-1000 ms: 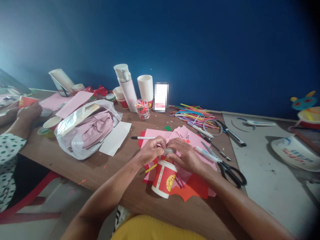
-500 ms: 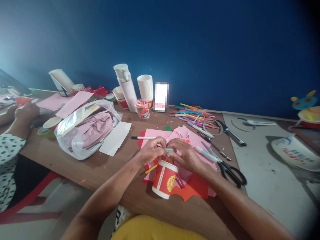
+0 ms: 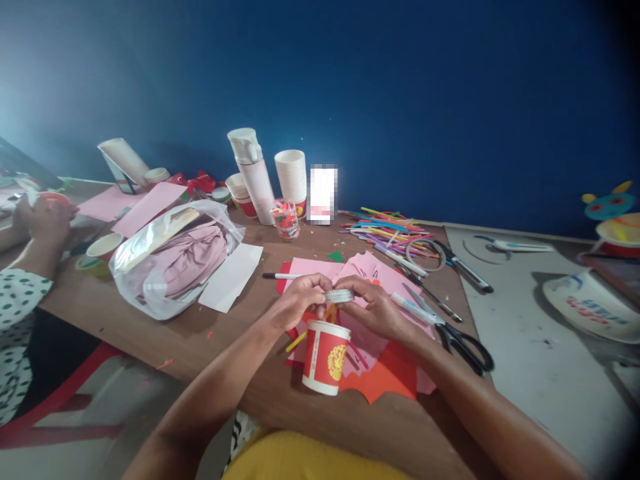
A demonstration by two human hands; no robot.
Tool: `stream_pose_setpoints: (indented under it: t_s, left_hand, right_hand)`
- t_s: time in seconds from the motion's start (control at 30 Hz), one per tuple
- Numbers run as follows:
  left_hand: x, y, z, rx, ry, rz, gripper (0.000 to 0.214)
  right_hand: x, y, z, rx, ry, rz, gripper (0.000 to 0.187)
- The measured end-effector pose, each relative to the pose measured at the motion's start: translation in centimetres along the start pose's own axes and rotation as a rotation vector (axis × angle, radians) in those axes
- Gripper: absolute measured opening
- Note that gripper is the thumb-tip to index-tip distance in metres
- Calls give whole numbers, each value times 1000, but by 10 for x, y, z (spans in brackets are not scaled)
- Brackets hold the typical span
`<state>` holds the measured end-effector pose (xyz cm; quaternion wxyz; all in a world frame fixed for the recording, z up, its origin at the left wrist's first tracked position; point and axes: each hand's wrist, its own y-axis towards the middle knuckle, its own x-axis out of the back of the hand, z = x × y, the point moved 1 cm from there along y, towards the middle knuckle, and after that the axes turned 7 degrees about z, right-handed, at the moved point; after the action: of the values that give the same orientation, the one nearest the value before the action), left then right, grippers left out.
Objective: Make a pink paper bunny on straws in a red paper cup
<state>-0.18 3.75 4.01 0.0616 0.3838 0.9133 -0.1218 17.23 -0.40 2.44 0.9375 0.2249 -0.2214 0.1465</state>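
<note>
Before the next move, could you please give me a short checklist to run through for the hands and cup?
1. The pale roll is pinched by left hand and right hand: ok.
2. Its loose end is found: cannot tell, too small.
3. The red cup has its printed side uncovered: ok.
4. Its base sits flat on the table: cannot tell.
5. The scissors lie apart from both hands: ok.
6. Work area is free of pink paper: not ok.

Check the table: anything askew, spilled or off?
No spill visible. An orange scrap lies loose by the near edge of the table, away from the paper sheets. The flask leans left in the picture, more than the cup stack; lens distortion may explain that.
</note>
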Motion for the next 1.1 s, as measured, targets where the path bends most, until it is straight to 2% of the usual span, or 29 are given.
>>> stream_pose_setpoints:
  t_s: [0.23,0.43,0.83,0.97,1.1]
  left_hand:
    - [-6,-4,-7,69,142,-8,20]
    - [-7,-4,-9,67,181,20,19]
    - [-8,-4,-12,76,143,35,18]
    - [-7,-2,-8,73,93,-7,17]
    - [-6,-2,-6,41,62,55,13]
  right_hand:
    - [-3,1,-3,14,6,-45,11]
    - [-1,0,-1,13,-21,-6,11]
    - [1,0,-1,1,-15,8,11]
    - [2,0,-2,-16,16,16,11]
    - [3,-1,-3,-21,36,13,11]
